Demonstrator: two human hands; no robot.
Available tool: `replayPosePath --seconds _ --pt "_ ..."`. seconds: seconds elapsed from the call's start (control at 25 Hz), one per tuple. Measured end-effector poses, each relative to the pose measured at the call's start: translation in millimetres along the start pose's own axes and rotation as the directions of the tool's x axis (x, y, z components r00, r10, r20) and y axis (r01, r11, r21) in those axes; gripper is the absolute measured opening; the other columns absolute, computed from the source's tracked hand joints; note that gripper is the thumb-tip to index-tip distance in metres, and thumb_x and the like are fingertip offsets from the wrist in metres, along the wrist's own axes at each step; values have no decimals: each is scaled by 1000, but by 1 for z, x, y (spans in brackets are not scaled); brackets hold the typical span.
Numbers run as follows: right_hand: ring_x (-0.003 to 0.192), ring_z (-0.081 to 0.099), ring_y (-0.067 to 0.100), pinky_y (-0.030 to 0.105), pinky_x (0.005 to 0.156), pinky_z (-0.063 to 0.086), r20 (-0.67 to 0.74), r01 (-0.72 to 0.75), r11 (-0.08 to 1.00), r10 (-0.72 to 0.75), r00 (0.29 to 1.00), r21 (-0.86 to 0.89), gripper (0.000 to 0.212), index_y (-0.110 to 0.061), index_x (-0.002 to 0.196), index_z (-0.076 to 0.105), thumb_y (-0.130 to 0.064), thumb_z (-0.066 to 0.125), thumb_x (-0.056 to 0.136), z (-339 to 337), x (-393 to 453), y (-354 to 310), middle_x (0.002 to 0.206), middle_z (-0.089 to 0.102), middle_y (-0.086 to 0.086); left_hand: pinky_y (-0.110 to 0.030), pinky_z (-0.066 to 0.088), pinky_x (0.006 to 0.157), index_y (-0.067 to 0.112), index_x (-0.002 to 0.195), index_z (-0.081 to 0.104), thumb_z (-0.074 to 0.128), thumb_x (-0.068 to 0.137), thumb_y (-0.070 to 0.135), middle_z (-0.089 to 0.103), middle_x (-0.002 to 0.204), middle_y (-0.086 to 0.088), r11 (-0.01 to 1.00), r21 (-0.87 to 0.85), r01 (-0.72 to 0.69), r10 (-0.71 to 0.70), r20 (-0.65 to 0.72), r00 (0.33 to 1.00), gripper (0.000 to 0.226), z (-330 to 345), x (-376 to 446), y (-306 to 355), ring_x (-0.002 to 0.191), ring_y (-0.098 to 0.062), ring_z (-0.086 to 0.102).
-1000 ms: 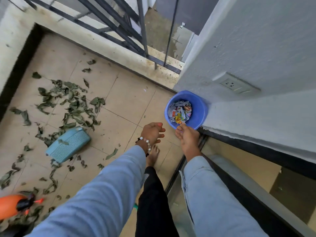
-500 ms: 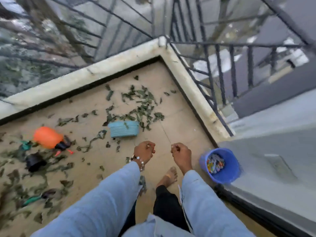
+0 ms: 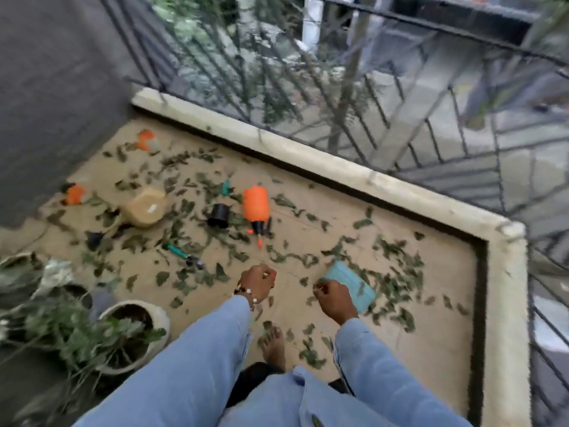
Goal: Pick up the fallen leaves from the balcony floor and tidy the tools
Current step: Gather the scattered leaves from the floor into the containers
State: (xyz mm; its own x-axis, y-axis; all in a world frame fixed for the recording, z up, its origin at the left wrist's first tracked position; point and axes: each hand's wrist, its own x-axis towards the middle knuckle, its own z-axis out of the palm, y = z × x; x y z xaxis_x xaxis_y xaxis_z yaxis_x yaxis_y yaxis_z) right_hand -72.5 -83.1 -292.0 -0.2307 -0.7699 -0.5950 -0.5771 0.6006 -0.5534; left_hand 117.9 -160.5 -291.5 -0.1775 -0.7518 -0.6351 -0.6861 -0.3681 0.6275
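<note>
Head view blurred: left hand (image 3: pixel 257 280) and right hand (image 3: pixel 334 295) fists curled, contents indiscernible; white pot (image 3: pixel 154 315) holds a plant.

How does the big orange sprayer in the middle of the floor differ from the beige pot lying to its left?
The orange sprayer is bright orange with a black nozzle end; the beige pot is plain tan. The sprayer is narrower and longer, the pot squatter and wider. The sprayer's nozzle points toward the person; the pot shows its base with a pale label. Both lie tipped over among fallen leaves.
</note>
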Motion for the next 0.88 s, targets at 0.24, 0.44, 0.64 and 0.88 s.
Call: replayPosePath --seconds 0.24,0.44,0.64,0.88 --pt "103 61 30 30 81 44 187 322 904 -278 942 -282 23 -9 109 67 -21 54 94 27 63 -125 108 69 13 -28 49 70 9 100 69 52 98 21 69 88 -10 986 -151 70 -104 -226 969 20 -104 6 -40 81 -29 64" --pt "104 60 33 34 83 43 329 513 763 -404 853 -394 22 -7 104 68 -18 53 93 57 109 -194 108 69 15 -29 47 73 8 103 69 52 97 20 70 101 -15 964 -190 185 -234 -285 929 22 -154 18 -70 95 -32 64" --pt "78 56 31 39 72 47 485 644 603 -432 760 -471 21 -7 81 56 -20 47 95 99 168 -261 87 64 17 -31 48 81 10 108 70 50 96 20 69 109 -12 946 -161 283 -321 -319 892 25 -205 45 -79 103 -32 62" --pt "95 62 37 34 70 41 580 755 467 -487 653 -459 24 -2 100 65 -15 45 95 121 237 -387 100 68 20 -29 47 75 13 105 69 48 96 19 67 105 -12 885 -253 391 -465 -440 768 24 -281 73 -87 97 -33 63"
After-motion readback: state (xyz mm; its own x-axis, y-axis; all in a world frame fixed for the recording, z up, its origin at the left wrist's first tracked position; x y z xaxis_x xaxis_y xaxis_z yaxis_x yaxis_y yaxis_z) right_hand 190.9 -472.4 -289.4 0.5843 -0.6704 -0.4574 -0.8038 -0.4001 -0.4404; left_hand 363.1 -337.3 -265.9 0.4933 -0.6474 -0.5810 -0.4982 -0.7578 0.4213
